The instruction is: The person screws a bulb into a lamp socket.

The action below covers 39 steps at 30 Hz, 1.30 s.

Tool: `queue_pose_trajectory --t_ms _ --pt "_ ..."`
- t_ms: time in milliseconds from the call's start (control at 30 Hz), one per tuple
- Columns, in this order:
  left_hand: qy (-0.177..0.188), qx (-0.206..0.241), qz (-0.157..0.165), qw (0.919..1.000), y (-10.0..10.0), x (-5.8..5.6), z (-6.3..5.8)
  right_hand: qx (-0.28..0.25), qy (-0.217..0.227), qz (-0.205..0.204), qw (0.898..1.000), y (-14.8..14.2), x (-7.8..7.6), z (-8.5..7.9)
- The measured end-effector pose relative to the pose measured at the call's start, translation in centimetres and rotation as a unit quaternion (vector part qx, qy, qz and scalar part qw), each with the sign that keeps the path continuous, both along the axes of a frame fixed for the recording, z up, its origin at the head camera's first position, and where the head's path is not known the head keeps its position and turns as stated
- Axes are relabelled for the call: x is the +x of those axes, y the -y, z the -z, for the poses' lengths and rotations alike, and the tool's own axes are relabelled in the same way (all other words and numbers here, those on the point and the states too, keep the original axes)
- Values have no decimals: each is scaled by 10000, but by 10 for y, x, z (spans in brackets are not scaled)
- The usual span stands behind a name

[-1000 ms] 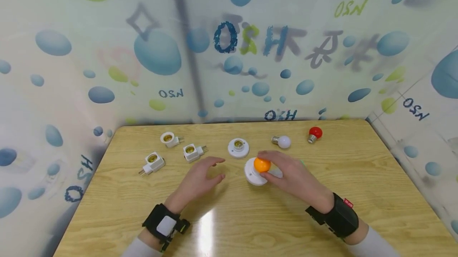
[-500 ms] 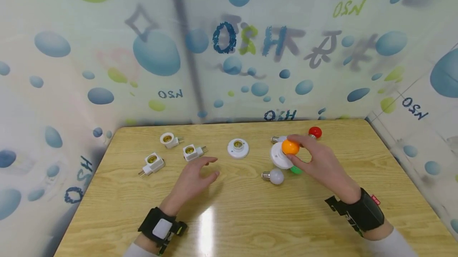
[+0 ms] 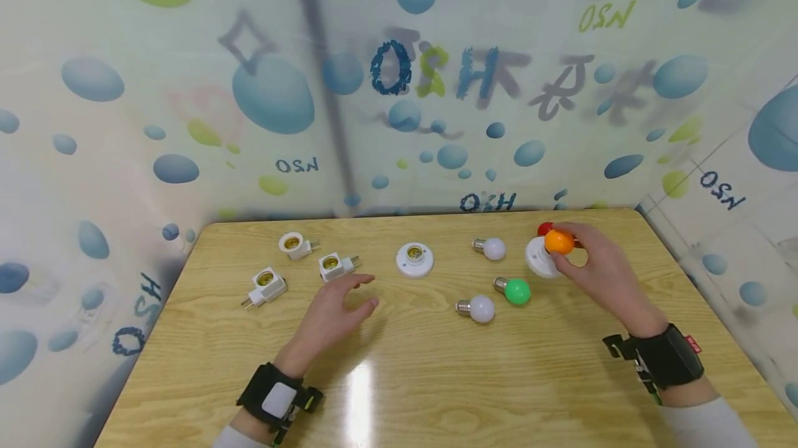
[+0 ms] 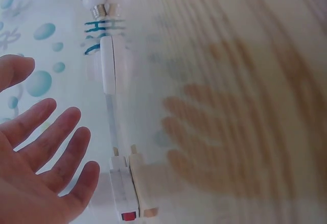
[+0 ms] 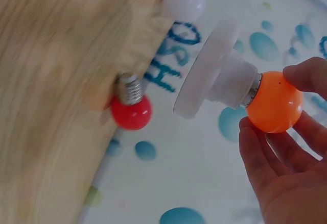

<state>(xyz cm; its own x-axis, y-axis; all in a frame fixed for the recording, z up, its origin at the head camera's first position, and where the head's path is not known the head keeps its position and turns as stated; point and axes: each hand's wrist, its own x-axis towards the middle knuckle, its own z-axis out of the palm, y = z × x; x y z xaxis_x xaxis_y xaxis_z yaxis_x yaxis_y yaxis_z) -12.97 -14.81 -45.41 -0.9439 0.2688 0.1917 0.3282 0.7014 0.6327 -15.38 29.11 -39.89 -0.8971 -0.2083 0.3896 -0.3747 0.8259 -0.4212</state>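
In the right half of the head view we see the right hand [image 3: 606,278] pinching the orange bulb [image 3: 559,242]; its metal neck, hidden there, shows partly in the right wrist view, seated in a tilted round white holder [image 3: 539,260]; the red bulb [image 3: 544,228] is largely covered from above, though the wrist view shows it whole; left of centre we find the left hand [image 3: 328,316] relaxed and holding nothing, its lower fingers visible only in the left wrist view; another round holder [image 3: 414,261] sits near mid-frame; we see the green bulb [image 3: 517,291] whole here, but cut off by the right wrist view's top edge.
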Motion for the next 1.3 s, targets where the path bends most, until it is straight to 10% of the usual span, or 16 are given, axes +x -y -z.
queue_pose_trajectory --t_ms 1300 --pt "38 -6 3 10000 3 -1 1 246 1227 243 9918 -58 -27 35"
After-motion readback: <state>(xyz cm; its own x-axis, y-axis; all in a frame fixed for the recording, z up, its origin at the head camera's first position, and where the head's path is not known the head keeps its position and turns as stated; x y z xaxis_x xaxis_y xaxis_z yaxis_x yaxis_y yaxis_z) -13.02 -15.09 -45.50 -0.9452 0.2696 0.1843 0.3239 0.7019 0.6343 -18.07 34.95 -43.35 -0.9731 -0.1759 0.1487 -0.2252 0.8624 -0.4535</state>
